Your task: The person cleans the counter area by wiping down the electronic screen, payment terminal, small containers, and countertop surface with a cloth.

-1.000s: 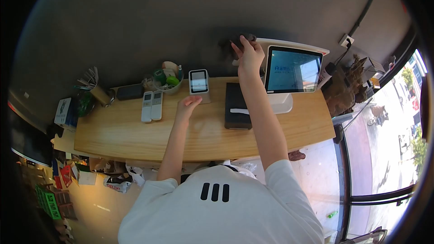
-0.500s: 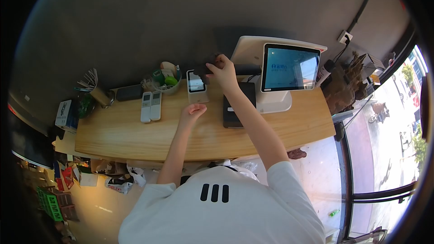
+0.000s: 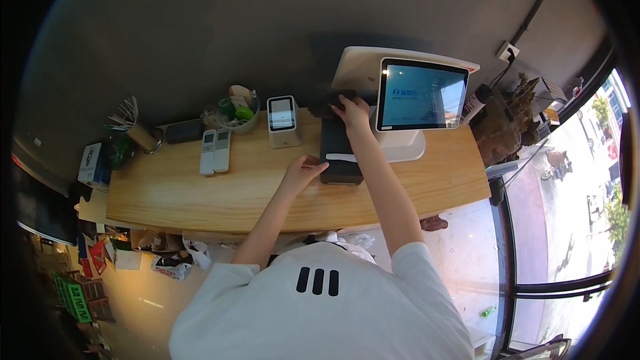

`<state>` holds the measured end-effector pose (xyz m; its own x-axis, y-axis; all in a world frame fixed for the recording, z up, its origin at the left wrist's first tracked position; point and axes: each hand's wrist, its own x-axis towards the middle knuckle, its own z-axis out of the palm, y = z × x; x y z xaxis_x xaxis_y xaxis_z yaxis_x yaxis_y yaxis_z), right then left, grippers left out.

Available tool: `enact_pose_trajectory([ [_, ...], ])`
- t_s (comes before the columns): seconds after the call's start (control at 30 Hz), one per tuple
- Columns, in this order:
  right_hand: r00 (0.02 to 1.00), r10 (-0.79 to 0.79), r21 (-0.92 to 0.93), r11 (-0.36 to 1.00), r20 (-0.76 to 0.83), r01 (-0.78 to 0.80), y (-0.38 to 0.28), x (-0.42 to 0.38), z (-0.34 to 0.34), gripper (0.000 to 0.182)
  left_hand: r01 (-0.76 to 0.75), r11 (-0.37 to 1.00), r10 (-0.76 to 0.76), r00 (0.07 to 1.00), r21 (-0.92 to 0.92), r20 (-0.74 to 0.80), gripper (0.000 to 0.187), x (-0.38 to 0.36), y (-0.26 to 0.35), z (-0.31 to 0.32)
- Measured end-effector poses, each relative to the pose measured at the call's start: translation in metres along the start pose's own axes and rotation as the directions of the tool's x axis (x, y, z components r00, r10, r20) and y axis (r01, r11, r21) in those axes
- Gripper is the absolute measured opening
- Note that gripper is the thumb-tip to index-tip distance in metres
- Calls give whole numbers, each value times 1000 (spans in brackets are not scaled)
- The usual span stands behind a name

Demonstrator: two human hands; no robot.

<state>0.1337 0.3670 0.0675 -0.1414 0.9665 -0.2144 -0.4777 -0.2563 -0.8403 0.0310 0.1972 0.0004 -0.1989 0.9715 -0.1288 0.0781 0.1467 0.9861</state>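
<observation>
My right hand (image 3: pixel 353 115) pinches a dark cloth (image 3: pixel 333 101) over the back of a black receipt printer (image 3: pixel 341 172). The cloth blends into the shadow there, so its outline is hard to make out. At the printer's front left corner is my left hand (image 3: pixel 305 172), thumb and fingers apart, its fingertips at the printer's edge. A white strip (image 3: pixel 341 158) lies across the top of the printer, partly behind my right forearm. Left of the printer stands a small white payment terminal (image 3: pixel 285 135) with a lit screen.
A white register with a tilted screen (image 3: pixel 424 97) stands right of the printer on the wooden counter (image 3: pixel 267 193). Further left are two remote controls (image 3: pixel 215 153), a bowl of small items (image 3: pixel 241 124), a dark case (image 3: pixel 184 131) and a cup of straws (image 3: pixel 142 139).
My right hand has moved right with the cloth, from beside the payment terminal to over the printer. My left hand has moved right, to the printer's corner.
</observation>
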Motion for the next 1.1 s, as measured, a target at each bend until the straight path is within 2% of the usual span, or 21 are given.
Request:
enact_pose_trajectory([
  [0.03,998,57,81,995,-21,-55,4,13,-3,25,-2,1000,2,1000,2,0,41,1,0,0],
  [0.07,998,56,84,995,-20,-54,10,25,-3,25,13,1000,-13,1000,0,3,39,1,1,-2],
  [0.13,974,28,114,994,-227,-3,16,43,1,30,21,1000,-21,1000,5,1,37,1,2,-8],
  [0.17,975,27,115,993,-223,-1,16,48,2,30,39,999,-39,999,-23,0,38,-1,1,-12],
  [0.23,916,-266,-62,964,-299,259,15,53,7,33,55,997,-55,998,-53,-9,38,-5,-2,-20],
  [0.3,903,-287,-65,958,-321,281,13,55,13,34,66,990,-86,982,-124,-166,40,-10,-7,-27],
  [0.33,885,-307,-71,951,-351,302,11,53,17,35,65,990,-86,981,-126,-173,40,-11,-9,-32],
  [0.4,870,-359,-100,933,-338,347,1,39,27,32,23,985,-55,981,-172,-184,55,-13,-15,-39],
  [0.53,837,-433,-191,901,-334,390,-19,8,41,23,53,983,-85,980,-176,-182,54,-16,-20,-47],
  [0.6,783,-592,-315,793,-190,522,-19,3,38,23,41,985,-73,980,-168,-185,54,-14,-27,-48],
  [0.63,784,-590,-318,794,-195,518,-18,-3,35,23,46,985,-77,980,-168,-181,54,-13,-30,-48],
  [0.7,804,-594,-178,787,42,591,-17,-13,32,21,38,987,-63,985,-155,-162,54,-8,-33,-47],
  [0.73,804,-594,-181,787,35,590,-14,-14,30,21,42,987,-66,986,-154,-155,54,-9,-27,-44],
  [0.8,922,-364,-14,931,-128,366,-2,-10,24,19,71,992,-87,985,-106,-149,43,-14,-10,-39],
  [0.83,942,-292,46,952,-165,303,2,-4,20,20,72,992,-87,986,-103,-144,43,-13,-11,-38],
  [0.87,940,-295,47,951,-168,307,4,4,17,20,83,992,-96,986,-99,-135,45,-11,-12,-39],
  [0.93,944,-150,29,986,-295,166,4,18,12,22,90,991,-102,987,-95,-127,46,-6,-13,-40],
  [1.0,936,-195,-7,979,-292,202,5,29,10,24,113,982,-133,982,-149,-136,50,-5,-17,-42],
  [1.07,883,-379,-102,925,-278,365,-6,25,20,26,113,982,-134,981,-152,-136,50,-4,-22,-45],
  [1.1,857,-410,-116,912,-312,394,-5,25,25,26,116,981,-138,981,-155,-135,49,-4,-24,-48],
])
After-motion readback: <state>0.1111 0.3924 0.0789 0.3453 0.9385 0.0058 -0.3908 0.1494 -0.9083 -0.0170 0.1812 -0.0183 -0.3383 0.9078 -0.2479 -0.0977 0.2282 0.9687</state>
